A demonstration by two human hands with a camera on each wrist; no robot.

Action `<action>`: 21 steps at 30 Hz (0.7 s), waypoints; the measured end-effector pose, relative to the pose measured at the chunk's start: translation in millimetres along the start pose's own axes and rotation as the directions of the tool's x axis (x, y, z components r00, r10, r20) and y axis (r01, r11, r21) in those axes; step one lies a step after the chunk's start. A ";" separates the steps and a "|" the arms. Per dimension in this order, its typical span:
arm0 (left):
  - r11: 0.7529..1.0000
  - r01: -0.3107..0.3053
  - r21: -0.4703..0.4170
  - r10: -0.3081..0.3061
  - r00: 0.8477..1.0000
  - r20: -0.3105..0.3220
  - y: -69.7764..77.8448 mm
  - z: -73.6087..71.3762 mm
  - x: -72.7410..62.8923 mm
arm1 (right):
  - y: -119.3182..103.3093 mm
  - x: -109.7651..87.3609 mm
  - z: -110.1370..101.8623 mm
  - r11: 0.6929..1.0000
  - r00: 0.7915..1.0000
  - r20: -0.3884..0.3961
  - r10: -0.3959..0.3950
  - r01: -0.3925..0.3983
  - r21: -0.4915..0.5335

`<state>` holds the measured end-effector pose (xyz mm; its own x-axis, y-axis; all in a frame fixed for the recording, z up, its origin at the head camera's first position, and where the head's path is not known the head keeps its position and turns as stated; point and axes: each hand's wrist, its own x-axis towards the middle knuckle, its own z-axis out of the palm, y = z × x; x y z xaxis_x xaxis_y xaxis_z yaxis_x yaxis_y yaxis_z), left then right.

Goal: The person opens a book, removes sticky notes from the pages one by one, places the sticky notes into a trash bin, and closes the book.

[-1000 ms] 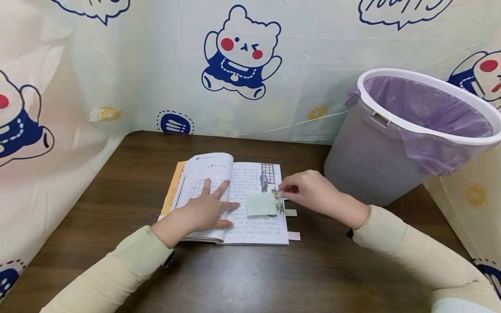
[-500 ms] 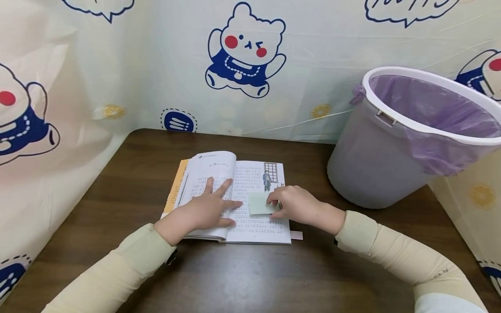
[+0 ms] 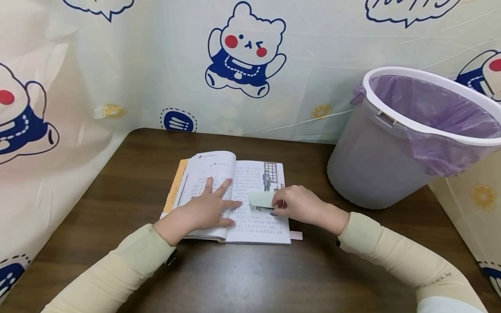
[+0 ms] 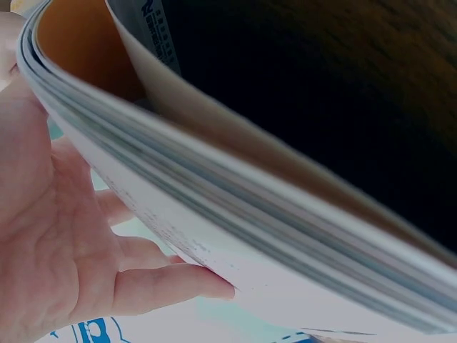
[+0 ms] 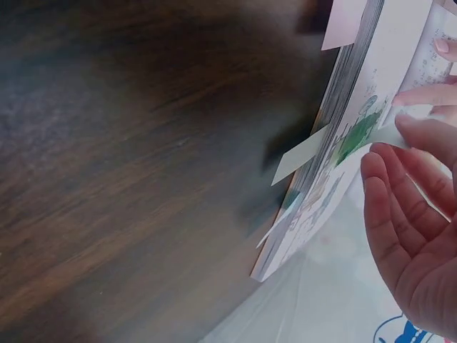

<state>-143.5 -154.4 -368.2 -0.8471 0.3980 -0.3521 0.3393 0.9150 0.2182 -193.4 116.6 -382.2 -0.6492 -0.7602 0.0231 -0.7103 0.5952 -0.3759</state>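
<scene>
An open book (image 3: 258, 229) with printed text and small drawings lies on the table. Spread across its left page and the fold is my left hand (image 3: 201, 213), fingers straight and pressing the paper. In the left wrist view, the book's stacked page edges (image 4: 214, 187) pass in front of that hand (image 4: 61, 229). My right hand (image 3: 301, 205) pinches a pale green sticky note (image 3: 260, 199) on the right page, between thumb and fingertips. The note's lower part curls up, baring a drawing beneath. The right wrist view shows the lifted note (image 5: 389, 136) at the fingertips of the right hand (image 5: 414, 229).
A pink tab (image 3: 296, 235) sticks out of the book's right edge; in the right wrist view a pale green tab (image 5: 298, 158) and a bluish tab (image 5: 280, 218) do too. A bin (image 3: 364, 161) with a purple liner stands at the back right, before a patterned curtain (image 3: 164, 65).
My right hand has come left from the page's right edge onto the sticky note, and now pinches it; the note's lower part has lifted off the page. My left hand has stayed put.
</scene>
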 end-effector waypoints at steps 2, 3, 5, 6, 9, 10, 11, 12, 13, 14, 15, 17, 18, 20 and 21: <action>1.000 -0.002 -0.002 0.002 1.000 0.000 -0.6 -0.3 0.1 | 0.0 -1.6 -1.1 1.000 1.000 -0.028 -0.010 0.010 -0.006; 1.000 -0.003 -0.002 0.003 1.000 0.000 -1.0 -0.3 0.2 | -0.1 -2.3 -1.8 1.000 0.999 -0.044 -0.018 0.018 -0.010; 1.000 -0.003 -0.001 0.003 1.000 0.002 -1.5 -0.1 0.3 | 0.3 -3.8 -2.8 0.999 0.997 -0.074 -0.036 0.035 -0.018; 1.000 -0.002 -0.002 0.002 1.000 0.004 -1.9 0.0 0.2 | 0.3 -4.3 -3.5 0.999 0.995 -0.088 -0.043 0.041 -0.021; 1.000 -0.004 0.001 0.004 1.000 0.006 -2.5 0.1 0.5 | 0.4 -5.7 -5.4 0.998 0.991 -0.122 -0.054 0.050 -0.031; 1.000 -0.004 0.001 0.004 1.000 0.006 -2.5 -0.1 0.5 | 1.1 -5.9 -5.5 0.998 0.990 -0.129 -0.056 0.052 -0.034; 1.000 -0.004 -0.001 0.004 1.000 0.006 -2.4 -0.2 0.4 | 1.0 -6.1 -6.0 0.998 0.989 -0.134 -0.055 0.051 -0.035; 1.000 -0.004 -0.002 0.004 1.000 0.007 -2.3 -0.6 0.3 | 1.4 -6.3 -6.1 0.998 0.989 -0.138 -0.054 0.049 -0.035; 1.000 -0.005 -0.004 0.005 1.000 0.008 -2.0 -0.8 0.2 | 2.1 -6.8 -5.8 0.998 0.989 -0.140 -0.052 0.048 -0.032; 1.000 -0.005 -0.004 0.005 1.000 0.009 -1.7 -1.1 0.1 | 2.4 -7.2 -5.5 0.998 0.988 -0.143 -0.051 0.047 -0.032; 1.000 -0.006 -0.005 0.006 1.000 0.010 -1.3 -1.6 -0.2 | 3.1 -7.7 -5.0 0.998 0.988 -0.146 -0.051 0.047 -0.028; 1.000 -0.006 -0.008 0.006 1.000 0.011 -1.0 -1.8 -0.9 | 2.9 -8.5 -4.4 0.999 0.986 -0.158 -0.052 0.049 -0.022; 1.000 -0.005 -0.008 0.005 1.000 0.012 -1.1 -1.9 -1.1 | 3.1 -9.0 -4.1 0.999 0.985 -0.163 -0.050 0.047 -0.021; 1.000 -0.004 -0.008 0.005 1.000 0.012 -1.0 -2.2 -1.4 | 3.0 -9.6 -4.0 0.999 0.984 -0.171 -0.043 0.040 -0.017; 1.000 -0.004 -0.009 0.004 1.000 0.011 -1.0 -2.4 -1.5 | 3.3 -9.9 -4.0 0.999 0.984 -0.174 -0.038 0.036 -0.014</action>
<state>-143.5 -156.0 -365.8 -0.8411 0.4023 -0.3617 0.3387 0.9129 0.2276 -190.4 127.1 -379.9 -0.6594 -0.7254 0.1977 -0.7368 0.5712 -0.3617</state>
